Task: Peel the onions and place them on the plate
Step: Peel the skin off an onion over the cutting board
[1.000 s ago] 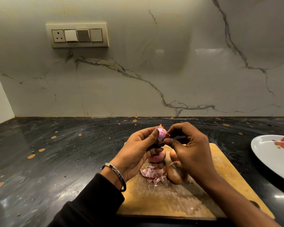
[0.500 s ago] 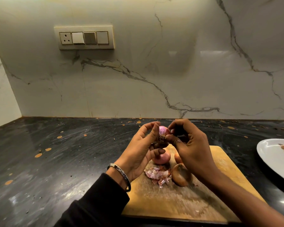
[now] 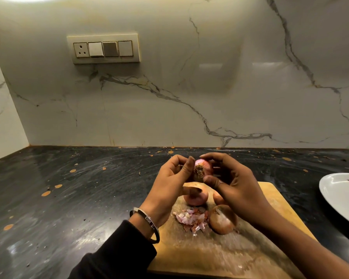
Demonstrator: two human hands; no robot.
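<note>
Standing beside the counter, I see the nearest things first: a wooden cutting board [image 3: 220, 250] bearing a brown, unpeeled onion [image 3: 222, 219] beside a little heap of peeled skins [image 3: 191, 219], and just past them a pinkish onion [image 3: 195, 198] lying on the wood. Above the board both hands hold up the held onion [image 3: 203, 169], root end turned toward the person. The left hand [image 3: 169, 184], wrist bent upward with a metal bangle [image 3: 147, 220] on it, cradles it with curled fingers, the forefinger laid along its side. The right hand [image 3: 236, 184] arches over it, fingertips on top and thumb pressed beneath the root, pinching. Whether a flap of skin is caught there I cannot tell; the hands are blurred. The bulb looks small, light and firm, its dry skin brittle, the flesh beneath probably slick, so a hold at root and tip seems surest. Farther right, well apart, lies the white plate [image 3: 338, 198], carrying no onion in its visible part.
</note>
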